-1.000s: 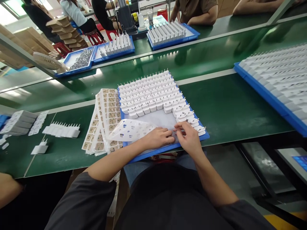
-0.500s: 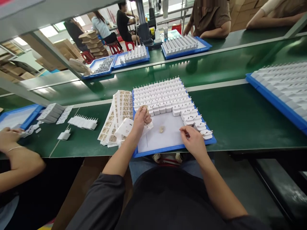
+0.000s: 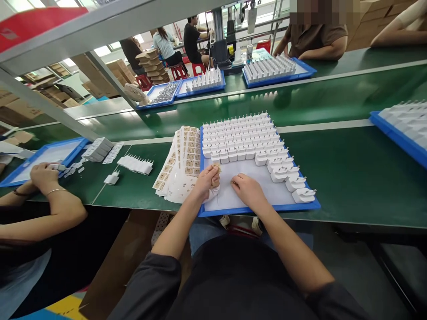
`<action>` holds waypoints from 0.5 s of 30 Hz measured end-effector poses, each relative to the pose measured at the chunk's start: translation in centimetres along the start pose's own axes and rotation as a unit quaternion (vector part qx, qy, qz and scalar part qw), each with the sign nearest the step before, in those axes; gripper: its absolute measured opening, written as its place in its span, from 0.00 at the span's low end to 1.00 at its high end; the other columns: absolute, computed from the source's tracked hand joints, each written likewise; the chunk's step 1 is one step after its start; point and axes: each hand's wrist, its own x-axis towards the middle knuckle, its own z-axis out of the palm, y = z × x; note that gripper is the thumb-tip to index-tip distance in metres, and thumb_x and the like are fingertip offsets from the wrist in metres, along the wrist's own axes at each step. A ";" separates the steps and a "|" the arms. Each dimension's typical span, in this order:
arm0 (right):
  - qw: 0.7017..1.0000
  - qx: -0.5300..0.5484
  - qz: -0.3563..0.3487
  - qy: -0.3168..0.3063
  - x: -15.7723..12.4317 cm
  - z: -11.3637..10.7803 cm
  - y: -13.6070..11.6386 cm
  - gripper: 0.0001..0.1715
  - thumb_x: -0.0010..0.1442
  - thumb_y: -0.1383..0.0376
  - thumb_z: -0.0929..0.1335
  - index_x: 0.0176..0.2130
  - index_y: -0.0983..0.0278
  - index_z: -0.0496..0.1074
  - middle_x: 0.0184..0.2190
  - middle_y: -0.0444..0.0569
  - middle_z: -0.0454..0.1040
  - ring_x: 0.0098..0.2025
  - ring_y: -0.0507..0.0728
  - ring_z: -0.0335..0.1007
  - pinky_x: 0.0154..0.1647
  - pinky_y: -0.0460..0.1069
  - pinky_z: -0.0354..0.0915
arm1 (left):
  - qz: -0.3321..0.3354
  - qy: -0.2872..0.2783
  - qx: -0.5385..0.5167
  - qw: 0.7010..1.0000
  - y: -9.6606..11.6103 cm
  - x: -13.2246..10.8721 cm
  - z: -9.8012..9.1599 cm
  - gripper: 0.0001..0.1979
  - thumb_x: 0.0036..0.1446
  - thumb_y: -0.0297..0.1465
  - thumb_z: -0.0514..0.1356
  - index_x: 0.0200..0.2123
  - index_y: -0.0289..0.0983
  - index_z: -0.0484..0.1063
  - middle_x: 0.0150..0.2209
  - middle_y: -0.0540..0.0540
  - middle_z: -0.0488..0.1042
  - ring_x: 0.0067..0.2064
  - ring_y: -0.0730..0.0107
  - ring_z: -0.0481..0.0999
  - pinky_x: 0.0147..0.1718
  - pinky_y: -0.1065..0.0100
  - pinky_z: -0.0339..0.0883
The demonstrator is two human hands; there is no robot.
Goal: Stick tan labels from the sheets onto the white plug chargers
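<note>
My left hand (image 3: 207, 183) is closed round a crumpled wad of tan and white paper (image 3: 217, 167) above the left front of a blue tray (image 3: 290, 207). Low over the tray's bare white lining is my right hand (image 3: 248, 191), its fingers curled down; what they hold, if anything, is hidden. White plug adapters (image 3: 236, 138) with upright pins stand in rows at the back and right side of the tray. Left of it lie sheets of tan labels (image 3: 191, 151), with a peeled white backing sheet (image 3: 176, 189) on top.
Another person's hands (image 3: 45, 175) work at the left beside a blue tray (image 3: 75, 149). A row of adapters (image 3: 135, 164) and a single adapter (image 3: 112, 178) lie between us. Another adapter tray (image 3: 396, 133) stands right. More trays (image 3: 276, 71) are across the green belt.
My right hand has moved left from the adapters to the tray's middle, where a small tan scrap lay; that scrap is now out of sight. The view has shifted left.
</note>
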 end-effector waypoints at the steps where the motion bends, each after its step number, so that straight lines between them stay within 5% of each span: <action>1: 0.999 0.040 -0.011 0.021 0.2 0.1 -0.3 0.07 0.65 0.70 0.66 0.39 0.62 0.75 0.37 0.50 0.79 0.37 0.56 0.76 0.38 0.48 0.69 | -0.003 -0.010 0.014 1.000 -0.2 0.0 0.1 0.25 0.49 0.47 0.71 0.31 0.39 0.60 0.19 0.61 0.53 0.18 0.83 0.52 0.17 0.79 0.45; 5: 0.964 0.237 -0.031 0.117 0.7 0.0 -1.0 0.07 0.63 0.65 0.68 0.43 0.62 0.73 0.34 0.47 0.79 0.34 0.55 0.76 0.38 0.49 0.72 | -0.003 -0.044 0.074 0.996 -0.8 0.1 0.2 0.23 0.52 0.49 0.67 0.32 0.38 0.63 0.20 0.59 0.56 0.18 0.83 0.50 0.17 0.77 0.41; 10: 0.948 0.289 -0.028 0.128 0.7 0.2 -0.7 0.07 0.62 0.60 0.69 0.38 0.61 0.74 0.32 0.47 0.78 0.33 0.55 0.76 0.37 0.51 0.74 | 0.043 -0.048 0.150 0.987 -1.3 -0.2 0.0 0.20 0.59 0.49 0.62 0.31 0.37 0.66 0.20 0.57 0.61 0.20 0.79 0.57 0.20 0.75 0.50; 15: 0.951 0.280 -0.008 0.133 0.1 0.9 1.1 0.14 0.59 0.53 0.72 0.40 0.60 0.76 0.35 0.50 0.79 0.35 0.59 0.76 0.42 0.58 0.76 | 0.140 -0.113 0.377 0.909 -0.6 -0.8 0.0 0.18 0.64 0.49 0.58 0.35 0.39 0.66 0.27 0.51 0.68 0.31 0.68 0.70 0.33 0.69 0.61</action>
